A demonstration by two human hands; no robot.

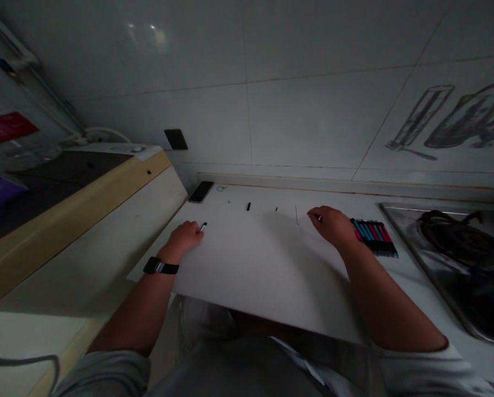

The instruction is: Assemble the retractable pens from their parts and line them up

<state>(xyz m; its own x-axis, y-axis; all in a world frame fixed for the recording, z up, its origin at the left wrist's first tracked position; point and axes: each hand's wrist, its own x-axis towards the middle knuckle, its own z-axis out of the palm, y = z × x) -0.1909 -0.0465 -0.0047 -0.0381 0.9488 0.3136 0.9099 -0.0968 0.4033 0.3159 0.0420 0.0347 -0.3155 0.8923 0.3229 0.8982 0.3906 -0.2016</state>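
A large white sheet (pixel 263 270) lies on the counter in front of me. My left hand (pixel 184 237), with a dark watch on its wrist, rests on the sheet's left part, fingers closed round a small black-and-white marker (pixel 203 226). My right hand (pixel 333 226) rests on the sheet's right part, fingers curled round something small and pale that I cannot make out. A pack of red and blue markers (pixel 374 236) lies just right of my right hand. A small black cap (pixel 248 206) and a thin white stick (pixel 296 215) lie beyond the sheet.
A dark phone (pixel 200 191) lies at the counter's back left corner. A gas stove (pixel 457 259) with a black burner grate fills the right. A washing machine (pixel 85 187) stands at the left. The tiled wall (pixel 313 110) runs behind.
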